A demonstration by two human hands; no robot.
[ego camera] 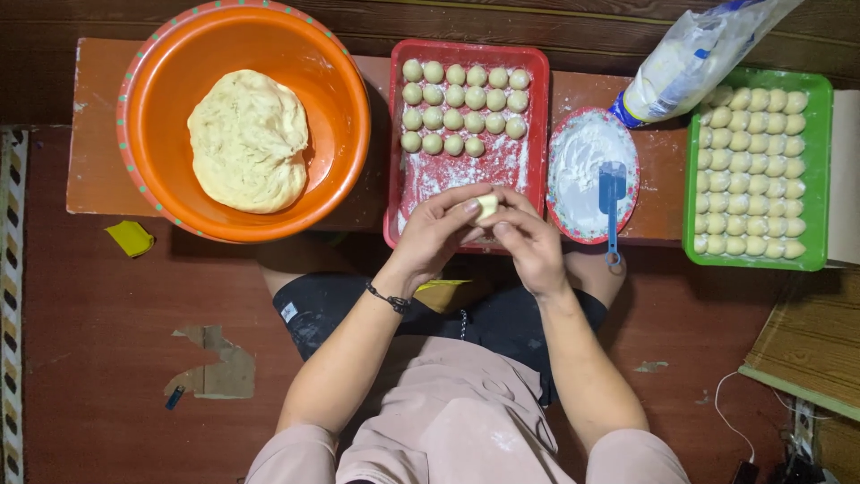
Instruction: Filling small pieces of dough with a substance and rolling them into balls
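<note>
- Fingertips of both hands meet around a small pale ball of dough (486,207); it is pinched between them, and only its top shows.
- The left hand (436,230) curls its fingers over the ball from the left; a dark cord bracelet (388,298) sits on that wrist.
- The right hand (530,242) closes on the ball from the right, thumb and forefinger pressed to it.
- The ball sits above the near edge of a red rectangular plastic tray (534,125) dusted with flour.
- Rows of small round dough balls (464,106) fill the far part of that tray.
- Right of the tray lies a round red-rimmed plate of white flour (580,170), with a blue plastic scraper (612,199) resting on it, handle toward the near side.
- Farther right stands a green rectangular plastic tray (819,170), filled with rows of pale dough balls (755,170).
- A clear plastic flour bag (694,58) leans across the far edge between plate and green tray.
- At the far left, a large orange plastic bowl (331,81) holds a big lump of pale dough (248,141).
- All vessels rest on a low reddish wooden board (94,134).
</note>
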